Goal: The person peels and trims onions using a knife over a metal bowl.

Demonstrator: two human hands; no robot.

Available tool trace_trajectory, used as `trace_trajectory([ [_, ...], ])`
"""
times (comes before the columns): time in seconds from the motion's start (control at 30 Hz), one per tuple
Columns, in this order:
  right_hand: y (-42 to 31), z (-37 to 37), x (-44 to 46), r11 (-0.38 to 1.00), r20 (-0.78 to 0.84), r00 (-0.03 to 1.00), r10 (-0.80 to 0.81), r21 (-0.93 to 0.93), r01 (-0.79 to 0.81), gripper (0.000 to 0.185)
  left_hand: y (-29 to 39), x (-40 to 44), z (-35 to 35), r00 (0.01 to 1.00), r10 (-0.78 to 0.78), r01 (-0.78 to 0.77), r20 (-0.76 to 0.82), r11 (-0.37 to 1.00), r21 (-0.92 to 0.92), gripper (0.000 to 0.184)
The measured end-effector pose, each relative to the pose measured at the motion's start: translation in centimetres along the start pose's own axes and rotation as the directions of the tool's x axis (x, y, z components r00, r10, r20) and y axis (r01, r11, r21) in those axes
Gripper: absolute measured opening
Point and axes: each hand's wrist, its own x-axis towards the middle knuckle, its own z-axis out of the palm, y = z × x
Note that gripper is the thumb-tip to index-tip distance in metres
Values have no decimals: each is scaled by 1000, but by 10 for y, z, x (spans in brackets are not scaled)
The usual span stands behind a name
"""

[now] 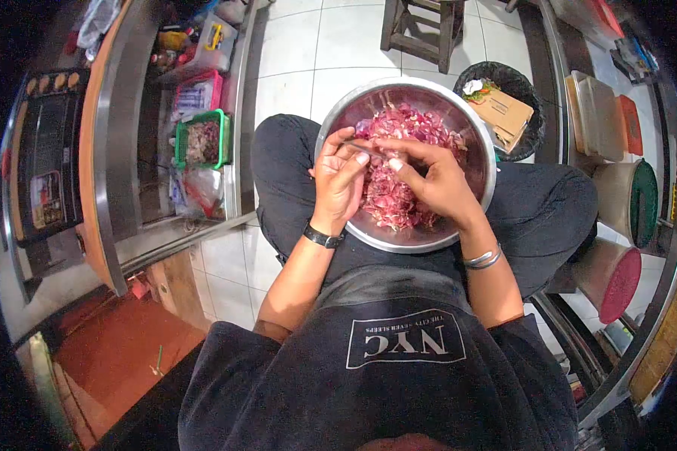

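Observation:
A wide steel bowl (495,169) sits on my crossed legs, heaped with pinkish-purple shallots (395,199). Over its middle, my left hand (340,174) is raised with thumb and fingers bent together. Whatever it may pinch is too small to make out. Facing it from the other side, my right hand (438,179) grips a small knife (368,149) between thumb and forefinger. Its thin dark blade points toward my left fingers. The handle is hidden within the right hand.
Beyond the bowl's right rim stands a black-lined bin (532,94) with cardboard (502,118) in it. A wooden stool (421,34) is ahead on the tiles. Shelves with a green basket (226,139) flank the left; lidded tubs (630,201) stand at the right.

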Motion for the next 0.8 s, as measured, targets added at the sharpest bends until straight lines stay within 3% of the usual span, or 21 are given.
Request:
trace_trajectory([
  [0.47, 3, -2, 0, 999, 56, 997, 53, -17, -52, 26, -1, 0, 1, 1000, -7, 8, -18, 1000, 18, 50],
  [0.8, -2, -1, 1, 983, 34, 987, 158, 88, -161, 25, 0, 0, 2, 998, -26, 29, -50, 998, 54, 54],
])
